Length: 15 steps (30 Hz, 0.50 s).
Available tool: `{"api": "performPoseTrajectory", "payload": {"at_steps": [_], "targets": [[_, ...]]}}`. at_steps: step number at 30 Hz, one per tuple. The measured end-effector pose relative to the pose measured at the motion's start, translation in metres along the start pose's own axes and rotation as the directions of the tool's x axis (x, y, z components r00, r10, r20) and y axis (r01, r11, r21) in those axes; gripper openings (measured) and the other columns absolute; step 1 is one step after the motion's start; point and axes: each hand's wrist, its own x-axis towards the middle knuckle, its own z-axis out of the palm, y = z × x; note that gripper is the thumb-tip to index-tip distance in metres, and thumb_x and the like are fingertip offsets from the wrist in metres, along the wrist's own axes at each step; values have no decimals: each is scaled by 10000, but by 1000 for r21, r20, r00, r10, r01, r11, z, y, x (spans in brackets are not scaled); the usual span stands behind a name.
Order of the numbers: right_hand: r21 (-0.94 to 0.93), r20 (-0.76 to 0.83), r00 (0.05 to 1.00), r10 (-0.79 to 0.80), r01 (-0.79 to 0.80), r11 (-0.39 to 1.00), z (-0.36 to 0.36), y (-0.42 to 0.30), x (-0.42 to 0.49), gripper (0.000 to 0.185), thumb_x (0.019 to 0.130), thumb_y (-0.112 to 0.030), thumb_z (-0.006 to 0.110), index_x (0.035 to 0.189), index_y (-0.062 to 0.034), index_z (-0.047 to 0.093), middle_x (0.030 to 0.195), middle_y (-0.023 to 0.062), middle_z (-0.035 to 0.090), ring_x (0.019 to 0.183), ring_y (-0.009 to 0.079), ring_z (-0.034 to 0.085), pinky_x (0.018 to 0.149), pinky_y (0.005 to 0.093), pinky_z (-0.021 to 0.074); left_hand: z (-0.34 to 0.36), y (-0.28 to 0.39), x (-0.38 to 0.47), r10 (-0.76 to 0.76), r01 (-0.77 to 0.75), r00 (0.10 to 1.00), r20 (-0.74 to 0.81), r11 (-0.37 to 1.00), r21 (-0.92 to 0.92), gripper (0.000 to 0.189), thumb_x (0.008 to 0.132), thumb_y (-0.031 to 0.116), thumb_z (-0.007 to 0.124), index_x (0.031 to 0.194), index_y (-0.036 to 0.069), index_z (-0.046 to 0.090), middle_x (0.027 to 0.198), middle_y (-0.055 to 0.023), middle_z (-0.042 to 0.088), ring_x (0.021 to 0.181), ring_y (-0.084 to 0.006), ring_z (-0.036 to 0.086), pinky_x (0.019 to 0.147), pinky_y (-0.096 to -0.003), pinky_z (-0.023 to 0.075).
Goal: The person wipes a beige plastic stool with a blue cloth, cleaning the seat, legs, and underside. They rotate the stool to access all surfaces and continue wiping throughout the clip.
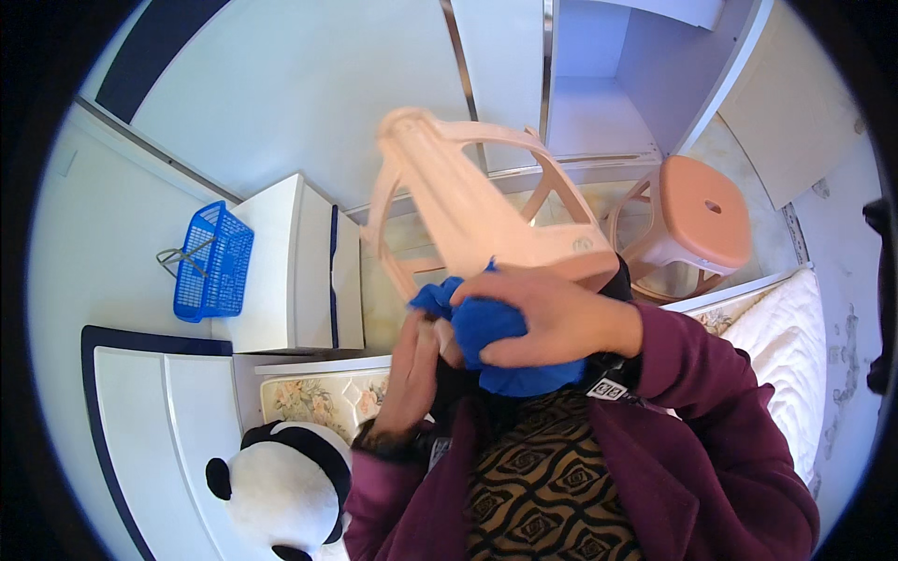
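Note:
A pale pink plastic stool [466, 203] lies tipped over in front of me, its legs pointing up and away. My right hand [544, 315] clutches a blue cloth [491, 329] and presses it on the near part of the stool. Part of the cloth bunches out past the fingertips, and the rest hangs below the palm. My left hand [409, 382] holds the stool's near left end, fingers close together and slightly blurred. The cloth and my hands hide the stool's nearest edge.
A second pink stool [707, 210] stands upright at the right, near an open cabinet compartment [596, 105]. At the left, a blue plastic basket [214, 263] sits on a white bedside cabinet [270, 273]. A panda plush toy [284, 487] lies on the floral mattress [323, 400] beside me.

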Motion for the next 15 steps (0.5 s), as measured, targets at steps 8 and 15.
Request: {"api": "performPoseTrajectory", "payload": {"at_steps": [8, 15], "targets": [[177, -15, 998, 58, -54, 983, -10, 12, -21, 570, 766, -278, 747, 1272, -70, 586, 1178, 179, 620, 1161, 342, 581, 998, 429, 458, 36, -83, 61, -79, 9, 985, 153, 911, 412, 392, 991, 384, 575, 989, 0, 654, 911, -144, 660, 857, -264, 630, 797, -369, 497], [287, -319, 868, 381, -295, 911, -117, 66, -53, 516, 856, -135, 696, 1344, -73, 543, 1145, 90, 622, 1030, 171, 625, 897, 322, 532, 9, -114, 76, -142, 185, 981, -130, 884, 429, 260, 907, 241, 714, 969, -8, 675, 855, -146, 660, 794, -269, 649, 762, -372, 526]]}}
